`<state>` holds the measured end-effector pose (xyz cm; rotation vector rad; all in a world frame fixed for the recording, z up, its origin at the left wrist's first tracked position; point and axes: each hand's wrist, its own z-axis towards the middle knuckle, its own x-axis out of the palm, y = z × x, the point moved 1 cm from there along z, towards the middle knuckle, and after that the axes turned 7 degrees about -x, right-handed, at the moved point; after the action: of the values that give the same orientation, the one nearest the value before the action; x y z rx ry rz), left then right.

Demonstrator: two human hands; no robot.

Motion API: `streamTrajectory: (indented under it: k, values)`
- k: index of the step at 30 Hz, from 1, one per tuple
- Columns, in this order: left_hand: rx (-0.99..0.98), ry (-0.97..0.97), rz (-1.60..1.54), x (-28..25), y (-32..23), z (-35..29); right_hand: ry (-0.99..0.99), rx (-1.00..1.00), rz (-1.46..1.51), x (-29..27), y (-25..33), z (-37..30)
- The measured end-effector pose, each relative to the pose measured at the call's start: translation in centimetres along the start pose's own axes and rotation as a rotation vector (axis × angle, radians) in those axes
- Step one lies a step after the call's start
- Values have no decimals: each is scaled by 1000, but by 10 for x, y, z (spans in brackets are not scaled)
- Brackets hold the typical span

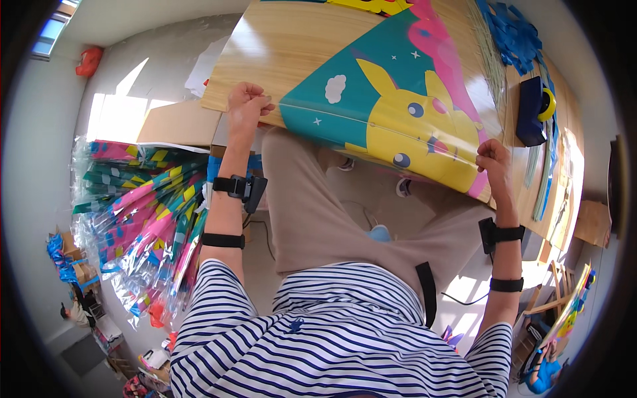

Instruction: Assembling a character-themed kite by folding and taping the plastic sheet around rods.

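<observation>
A triangular printed kite (332, 93), teal and pink with a big yellow cartoon face, lies over the wooden table and bends down past its near edge. A straight line or crease crosses it from the left tip toward the right. My left hand (247, 109) is closed in a pinch just beyond the left tip, above the table edge; what sits between its fingertips is too small to make out. On the other side, my right hand (495, 162) pinches the kite's pink right edge between thumb and fingers.
Many folded printed kites (146, 212) hang in a shiny pile at left, beside a cardboard box (176, 124). At right on the table (279, 40) are thin pale sticks (488, 53), blue strips (511, 33) and a dark tape dispenser (531, 113) with a yellow roll.
</observation>
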<state>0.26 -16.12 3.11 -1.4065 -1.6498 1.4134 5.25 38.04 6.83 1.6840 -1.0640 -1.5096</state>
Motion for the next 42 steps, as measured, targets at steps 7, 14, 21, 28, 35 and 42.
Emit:
streamTrajectory:
  k: [7, 14, 21, 28, 35, 42]
  values:
    - [16, -33, 6, 6, 3, 6, 4, -12, -13, -1, -2, 0]
    - [19, -45, 13, 7, 3, 9, -4, 3, -7, 0, 0, 0]
    - [9, -48, 8, 9, 2, 9, 5, 1, 15, -1, 0, 1]
    - [5, -47, -16, 10, 3, 10, -3, 1, 17, 0, -2, 1]
    - [7, -37, -52, 10, 4, 12, 6, 3, 19, 0, -3, 1]
    - [-1, -36, -50, 9, 3, 12, 3, 17, 14, 1, 1, 0]
